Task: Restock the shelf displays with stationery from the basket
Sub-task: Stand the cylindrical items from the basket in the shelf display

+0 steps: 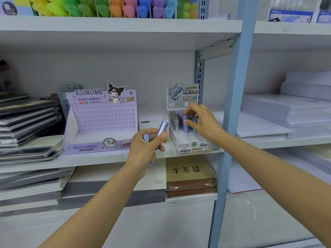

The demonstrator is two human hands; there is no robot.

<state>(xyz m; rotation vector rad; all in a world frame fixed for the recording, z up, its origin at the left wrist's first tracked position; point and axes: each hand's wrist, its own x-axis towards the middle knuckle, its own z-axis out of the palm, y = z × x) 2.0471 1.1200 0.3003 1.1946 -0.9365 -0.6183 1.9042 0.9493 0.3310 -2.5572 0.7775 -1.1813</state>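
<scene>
Head view: right grip (202, 120) pinches an upright purple tube (184, 127), long axis vertical, in the clear display tray (188, 143) on the shelf (89, 159). Left grip (145, 145) is curled round spare tubes (162, 128), just left of the tray. Right grip is nearer the slots.

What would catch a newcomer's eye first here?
At the middle shelf, the right hand pinches a purple tube standing in the clear display tray, while the left hand grips more purple tubes beside it. Left of them sits a lilac Kuromi display box, and a rainbow row of markers lines the top shelf.
</scene>
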